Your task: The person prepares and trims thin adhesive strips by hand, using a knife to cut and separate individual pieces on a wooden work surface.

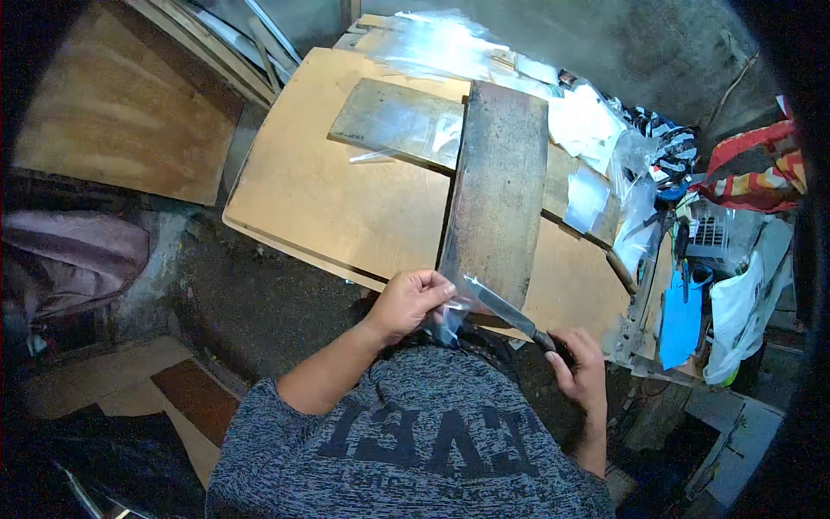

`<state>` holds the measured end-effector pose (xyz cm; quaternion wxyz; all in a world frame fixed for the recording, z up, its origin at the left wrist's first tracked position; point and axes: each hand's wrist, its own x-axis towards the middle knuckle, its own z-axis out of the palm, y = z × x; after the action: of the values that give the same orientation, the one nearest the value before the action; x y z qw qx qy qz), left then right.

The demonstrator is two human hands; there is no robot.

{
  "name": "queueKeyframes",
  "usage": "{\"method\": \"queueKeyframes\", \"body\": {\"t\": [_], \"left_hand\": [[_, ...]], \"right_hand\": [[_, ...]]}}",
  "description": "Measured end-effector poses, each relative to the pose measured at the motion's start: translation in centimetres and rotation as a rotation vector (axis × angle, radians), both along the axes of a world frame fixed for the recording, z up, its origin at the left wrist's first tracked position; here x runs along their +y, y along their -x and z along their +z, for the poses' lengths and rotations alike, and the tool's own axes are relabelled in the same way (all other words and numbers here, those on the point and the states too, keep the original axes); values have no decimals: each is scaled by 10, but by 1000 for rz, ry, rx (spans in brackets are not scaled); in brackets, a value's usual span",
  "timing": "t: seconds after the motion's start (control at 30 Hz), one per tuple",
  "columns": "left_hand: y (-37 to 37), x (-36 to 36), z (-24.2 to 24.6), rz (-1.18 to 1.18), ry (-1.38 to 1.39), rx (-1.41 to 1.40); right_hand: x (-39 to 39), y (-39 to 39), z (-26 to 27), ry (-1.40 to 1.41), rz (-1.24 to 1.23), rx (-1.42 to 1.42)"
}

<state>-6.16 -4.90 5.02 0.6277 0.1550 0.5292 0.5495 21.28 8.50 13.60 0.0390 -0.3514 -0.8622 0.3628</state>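
My left hand (415, 303) pinches a piece of clear plastic film (447, 323) over the near end of a long dark board (502, 188). In my right hand (577, 366) is the black handle of a knife (509, 310), its blade angled up and left beside the plastic. Whether the blade touches the film I cannot tell. The long board lies across another wooden board (395, 120), whose left part carries a clear plastic sheet. To the right, a small pale sheet (587, 198) rests on a board.
A light wooden tabletop (337, 207) lies beneath the boards. Shiny plastic sheets (441, 42) are piled at its far edge. A blue bag (681, 318) and a white bag (742, 305) hang at the right, near a plastic crate (710, 233). A wooden panel (123, 110) stands left.
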Motion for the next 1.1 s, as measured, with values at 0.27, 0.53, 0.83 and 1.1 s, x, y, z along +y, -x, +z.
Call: {"method": "queueKeyframes", "body": {"t": [0.27,0.53,0.83,1.1], "left_hand": [[-5,0,13,-169,-24,-2],[-9,0,18,-255,-99,61],[-9,-2,30,-270,-108,84],[-1,-7,28,-313,-125,101]], "right_hand": [[0,12,-13,2,36,65],[4,33,-13,-40,138,92],[14,35,-8,-71,154,161],[25,30,-2,-140,66,170]]}}
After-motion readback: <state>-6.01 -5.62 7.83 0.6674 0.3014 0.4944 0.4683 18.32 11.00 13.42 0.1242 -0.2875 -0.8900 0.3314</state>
